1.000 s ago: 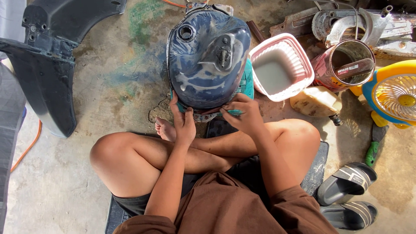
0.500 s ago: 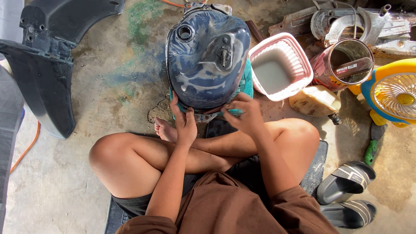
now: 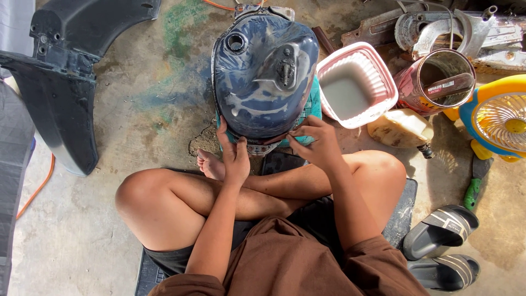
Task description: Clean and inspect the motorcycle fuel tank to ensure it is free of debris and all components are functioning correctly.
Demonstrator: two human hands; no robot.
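Note:
A worn dark blue motorcycle fuel tank (image 3: pixel 263 77) lies on the concrete floor in front of my crossed legs, over a teal crate (image 3: pixel 311 107). My left hand (image 3: pixel 234 156) rests flat against the tank's near left edge, fingers spread. My right hand (image 3: pixel 316 143) is at the tank's near right edge, fingertips pinched on something small and thin that I cannot make out. The filler hole (image 3: pixel 236 43) and a metal fitting (image 3: pixel 285 68) show on top of the tank.
A pink basket (image 3: pixel 356 85) with grey water, a rusty tin can (image 3: pixel 435 82), a yellowish sponge-like block (image 3: pixel 401 127) and a yellow-blue fan (image 3: pixel 496 118) stand right. Black plastic fairing panels (image 3: pixel 66 71) lie left. Sandals (image 3: pixel 441 233) sit at lower right, beside a green-handled tool (image 3: pixel 474 189).
None of note: both hands stay at the tank's near edge, and the view has shifted only slightly.

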